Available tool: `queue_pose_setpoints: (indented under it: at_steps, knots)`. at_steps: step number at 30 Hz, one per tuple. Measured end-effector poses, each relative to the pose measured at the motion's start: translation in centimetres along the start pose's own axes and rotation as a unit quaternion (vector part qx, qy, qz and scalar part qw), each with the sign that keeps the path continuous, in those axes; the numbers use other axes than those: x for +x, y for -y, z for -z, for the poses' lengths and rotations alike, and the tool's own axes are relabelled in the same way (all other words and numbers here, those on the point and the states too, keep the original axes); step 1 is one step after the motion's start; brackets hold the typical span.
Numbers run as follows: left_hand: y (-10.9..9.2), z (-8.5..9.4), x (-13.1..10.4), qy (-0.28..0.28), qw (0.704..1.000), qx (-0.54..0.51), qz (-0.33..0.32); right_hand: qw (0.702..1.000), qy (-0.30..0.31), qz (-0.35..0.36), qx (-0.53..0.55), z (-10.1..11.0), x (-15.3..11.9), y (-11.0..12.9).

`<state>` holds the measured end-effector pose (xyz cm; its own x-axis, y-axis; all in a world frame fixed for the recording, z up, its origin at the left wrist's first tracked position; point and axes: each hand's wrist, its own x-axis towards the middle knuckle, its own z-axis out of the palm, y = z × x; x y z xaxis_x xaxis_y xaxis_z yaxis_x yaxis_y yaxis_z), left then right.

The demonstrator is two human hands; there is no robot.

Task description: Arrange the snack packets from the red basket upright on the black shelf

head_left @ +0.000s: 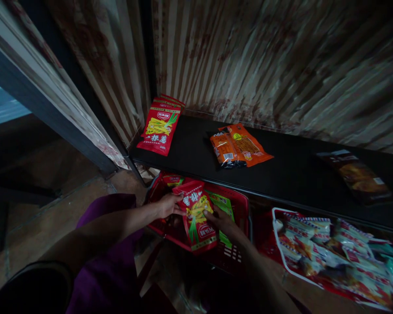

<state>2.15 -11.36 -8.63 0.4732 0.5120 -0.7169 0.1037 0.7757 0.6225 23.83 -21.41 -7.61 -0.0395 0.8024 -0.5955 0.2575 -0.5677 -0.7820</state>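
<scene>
While both hands hold a red snack packet [201, 237] above the near basket, its printing stands upside down to the wearer, with the oval logo at the lower end. The left hand [168, 205] has its fingers drawn in to a narrow pinch on the packet's upper left edge. The right hand [223, 221] lays its thumb on the front, near the right edge; its other fingers are hidden behind, so how far they curl cannot be told, though the hand seems to have hold as well.

Below lies the red basket [246, 213], with a green packet [227, 203] and another red packet [172, 179] inside. Beyond it runs a black shelf [291, 163] bearing a red packet with matching print [160, 131] at its left end.

For a steady hold, a light grip at the two side edges should serve best, as the soft film would likely crease under a hard squeeze in the middle. Any turning is best done with one hand keeping its pinch while the other shifts, and with the packet's corners kept clear of the basket rim and the shelf's front edge.
</scene>
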Motion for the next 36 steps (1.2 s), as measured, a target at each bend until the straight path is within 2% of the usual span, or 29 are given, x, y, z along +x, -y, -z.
queue_pose_setpoints:
  at_steps: [3,5,6,8,10,12,13,15,17,20,22,24,28,31,33,36]
  knots:
    - [0.8,0.3,-0.6,0.082,0.996,0.033,0.009,0.994,0.07,-0.014,0.087,1.5,-0.9,0.8]
    - [0.7,1.1,-0.7,0.139,0.983,0.118,0.013,0.989,0.103,-0.023,0.103,2.7,-1.6,1.3]
    - [0.5,1.5,-0.6,0.151,0.973,0.173,0.009,0.988,0.113,-0.024,0.101,3.2,-1.8,1.5]
    - [-0.4,2.1,-0.3,0.115,0.947,0.298,-0.024,0.99,0.12,-0.021,0.064,4.0,-2.2,1.8]
    - [-1.4,2.5,0.1,0.026,0.917,0.39,-0.078,0.993,0.121,-0.009,-0.012,4.3,-2.3,2.2]
    - [-2.4,2.5,0.2,-0.046,0.895,0.426,-0.123,0.988,0.122,0.0,-0.09,4.2,-2.2,2.5]
    - [-2.7,2.4,0.2,-0.056,0.889,0.432,-0.143,0.985,0.126,0.002,-0.119,4.0,-2.1,2.7]
    - [-3.1,1.8,-0.1,-0.027,0.874,0.446,-0.192,0.978,0.137,-0.001,-0.156,3.5,-1.8,3.0]
    - [-3.1,1.1,-0.6,0.041,0.848,0.469,-0.244,0.973,0.149,-0.006,-0.176,2.8,-1.4,3.4]
    - [-2.7,0.2,-1.0,0.144,0.817,0.498,-0.251,0.967,0.152,-0.012,-0.204,1.9,-0.8,3.9]
    - [-2.5,0.1,-0.9,0.181,0.823,0.494,-0.215,0.968,0.147,-0.012,-0.205,1.7,-0.8,4.5]
    - [-2.7,0.4,-0.6,0.197,0.848,0.458,-0.178,0.974,0.147,-0.008,-0.172,2.0,-1.1,5.3]
    - [-3.8,1.3,-0.6,0.179,0.91,0.341,-0.15,0.994,0.11,-0.008,-0.026,3.8,-2.5,6.6]
    - [-4.6,1.9,-0.9,0.144,0.944,0.262,-0.141,0.996,0.043,-0.012,0.072,5.2,-3.6,6.7]
    - [-4.9,2.1,-1.0,0.132,0.959,0.212,-0.136,0.993,-0.024,0.017,0.118,5.7,-3.9,6.6]
    - [-5.0,2.1,-1.0,0.136,0.975,0.128,-0.123,0.969,-0.141,0.074,0.188,5.9,-3.8,6.4]
